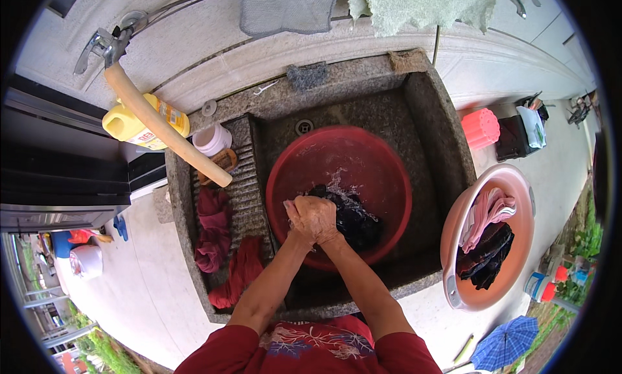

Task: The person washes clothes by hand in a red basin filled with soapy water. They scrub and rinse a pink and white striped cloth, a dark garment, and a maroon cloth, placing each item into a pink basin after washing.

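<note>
Two bare hands, the left hand (297, 222) and the right hand (322, 220), are being pressed together over a red plastic basin (324, 152); whether cloth is being gripped between them cannot be told. Just beside them, a wet, dark garment (355, 228) is being soaked. The basin is being held inside a stone sink (453, 137), right of a ridged washboard (249, 211).

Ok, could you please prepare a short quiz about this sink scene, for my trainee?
1. Choose: the left hand and right hand are (a) wide apart, (b) pressed together, (c) resting on the washboard.
2. True or false: the dark cloth lies in the red basin.
3. Which colours are the cloths in the pink tub, right of the stone sink?

Key: 1. b; 2. true; 3. pink and black.
</note>
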Tool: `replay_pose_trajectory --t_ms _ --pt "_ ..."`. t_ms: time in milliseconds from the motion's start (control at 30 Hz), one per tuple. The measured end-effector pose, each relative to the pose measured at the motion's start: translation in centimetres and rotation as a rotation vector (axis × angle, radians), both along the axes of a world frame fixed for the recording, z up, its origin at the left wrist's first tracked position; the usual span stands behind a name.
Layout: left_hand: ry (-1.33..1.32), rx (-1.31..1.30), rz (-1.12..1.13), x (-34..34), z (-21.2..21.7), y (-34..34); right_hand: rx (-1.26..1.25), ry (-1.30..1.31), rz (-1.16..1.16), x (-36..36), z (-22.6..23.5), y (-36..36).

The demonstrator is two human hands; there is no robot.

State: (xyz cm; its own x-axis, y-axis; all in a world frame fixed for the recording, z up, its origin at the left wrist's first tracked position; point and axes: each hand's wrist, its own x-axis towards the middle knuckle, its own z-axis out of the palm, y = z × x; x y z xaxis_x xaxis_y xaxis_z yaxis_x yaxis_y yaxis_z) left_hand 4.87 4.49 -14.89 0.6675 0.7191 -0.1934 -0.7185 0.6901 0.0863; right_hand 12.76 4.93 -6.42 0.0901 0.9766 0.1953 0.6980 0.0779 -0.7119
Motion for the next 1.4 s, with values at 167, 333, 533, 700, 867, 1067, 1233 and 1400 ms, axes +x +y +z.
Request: replay_pose_trajectory --t_ms 167,333,533,700,867,1067,1233,1400 --pt "0.704 -0.222 -0.151 3.4 5.0 0.2 -0.184 0.336 -0.359 5.0 -3.6 3.7" --pt "0.080 -0.103 0.071 -0.9 0.5 0.0 -0.029 0.331 -0.164 -0.2 -0.8 -0.4" --pt "1.110 -0.193 -0.045 3.7 7.3 1.0 -0.135 0.020 -0.462 9.8 -6.9 2.8" --pt "1.617 0.261 0.148 0.6 2.2 4.6 -0.250 0.062 -0.636 14.9 -8.4 2.3" --pt "2.022 0.925 -0.311 0.7 -3.4 3.9 -0.376 -0.266 -0.323 9.2 -13.2 0.0" --pt "1.793 0.698 -0.242 -1.0 -6.5 4.9 -0.270 -0.164 -0.308 11.2 -13.8 1.6" --pt "0.700 -0.417 -0.004 3.1 -1.1 4.7 -0.192 0.860 -0.380 7.4 -8.4 1.4" --pt "0.088 -0.054 0.021 1.7 -2.5 1.5 0.049 0.110 -0.285 -1.7 0.2 -1.0"
